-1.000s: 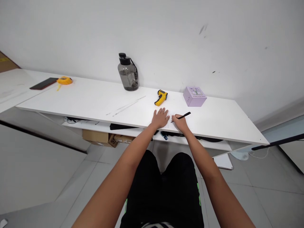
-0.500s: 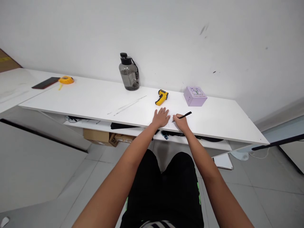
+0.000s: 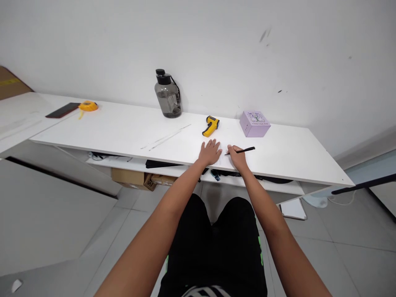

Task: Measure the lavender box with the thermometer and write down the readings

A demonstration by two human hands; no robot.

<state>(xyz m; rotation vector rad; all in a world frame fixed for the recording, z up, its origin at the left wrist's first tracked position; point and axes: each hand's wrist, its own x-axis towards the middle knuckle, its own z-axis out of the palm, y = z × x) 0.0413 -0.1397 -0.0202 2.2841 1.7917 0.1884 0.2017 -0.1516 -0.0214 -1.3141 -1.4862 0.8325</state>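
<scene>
My right grip [image 3: 237,158] is clamped on a black pen [image 3: 249,149], its tip pointing toward my left grip [image 3: 210,153], which lies palm-down on the white desk [image 3: 136,123], fingers spread apart, near the yellow infrared thermometer [image 3: 210,126].

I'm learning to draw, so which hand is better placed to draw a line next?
Probably the right hand: its fingers hold the pen, while the left hand lies flat, palm down.

White desktop [image 3: 130,123] with tape measure [image 3: 88,106], bottle [image 3: 168,99], yellow gun-shaped tool [image 3: 212,125], lilac box [image 3: 258,130] and flat left hand [image 3: 210,154]
</scene>
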